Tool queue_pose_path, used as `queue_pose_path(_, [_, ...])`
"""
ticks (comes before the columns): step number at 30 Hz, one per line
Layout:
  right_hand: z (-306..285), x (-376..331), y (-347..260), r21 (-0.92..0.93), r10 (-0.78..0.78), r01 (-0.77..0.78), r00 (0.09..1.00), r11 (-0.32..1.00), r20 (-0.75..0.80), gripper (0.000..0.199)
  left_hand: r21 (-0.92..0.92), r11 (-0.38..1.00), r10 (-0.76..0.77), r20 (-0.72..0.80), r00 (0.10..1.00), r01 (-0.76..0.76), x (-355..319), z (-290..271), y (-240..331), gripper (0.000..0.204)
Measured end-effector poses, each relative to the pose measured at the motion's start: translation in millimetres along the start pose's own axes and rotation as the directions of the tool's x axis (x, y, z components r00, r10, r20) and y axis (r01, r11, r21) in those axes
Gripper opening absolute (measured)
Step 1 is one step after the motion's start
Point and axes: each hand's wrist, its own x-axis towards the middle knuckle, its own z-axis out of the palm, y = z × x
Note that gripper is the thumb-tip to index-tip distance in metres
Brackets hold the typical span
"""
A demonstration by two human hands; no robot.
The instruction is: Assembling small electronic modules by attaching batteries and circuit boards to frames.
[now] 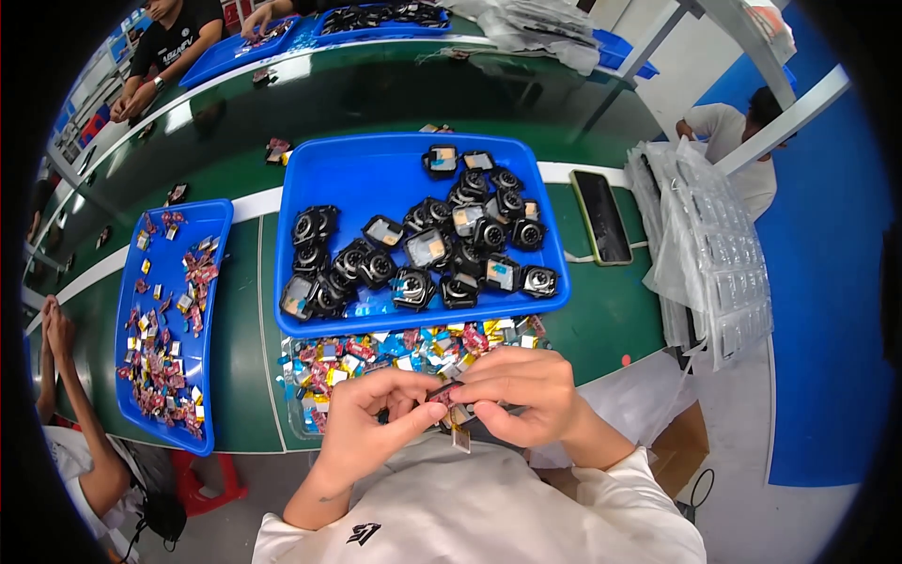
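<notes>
Close to my body, my left hand [376,414] and my right hand [526,399] meet around a small black casing with a red circuit board [440,399]. Fingers of both hands pinch it from either side and hide much of it. A small silvery-yellow battery [460,439] dangles below it. Just beyond my hands, a clear shallow tray [299,414] is heaped with red circuit boards, batteries and blue pieces. Farther back, a large blue tray [319,169] carries many black casings [427,246], some showing round dark parts, others flat pale faces.
A narrow blue tray [218,273] of boards and batteries lies to the left. On the right are a phone [602,218] with a cable and stacked clear plastic trays [719,254]. A conveyor [395,99] runs behind. Other people sit at the left, far side and right.
</notes>
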Motion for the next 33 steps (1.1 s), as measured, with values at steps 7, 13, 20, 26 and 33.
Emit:
queue_pose_path(7, [-64.3,42.3,31.8,-0.450,0.067,-0.162,0.973,0.878,-0.219,0.014,-0.041,0.986,0.152,-0.162,0.975,-0.161,-5.8,-11.5,-2.7,0.038])
queue_pose_path(13, [-160.0,93.7,164.2,-0.684,0.178,-0.525,0.840,0.507,-0.513,0.030,0.003,0.983,0.180,-0.202,0.963,-0.184,-13.3,-16.3,-6.1,0.032])
queue_pose_path(20, [-221.1,79.1,261.0,-0.623,0.431,-0.742,0.660,0.246,-0.616,0.038,0.503,0.845,0.433,-0.443,0.785,-0.182,-10.1,-30.6,0.6,0.009])
queue_pose_path(26, [-189.6,77.4,199.9,-0.697,0.438,-0.635,0.759,0.332,-0.482,0.037,0.901,0.425,0.628,-0.222,0.746,-0.090,1.2,-36.3,2.8,0.018])
queue_pose_path(33, [-65.6,38.1,48.6,-0.389,0.263,-0.311,0.949,0.867,-0.172,0.013,0.927,0.375,0.588,-0.223,0.777,-0.018,10.4,-33.3,-8.1,0.017])
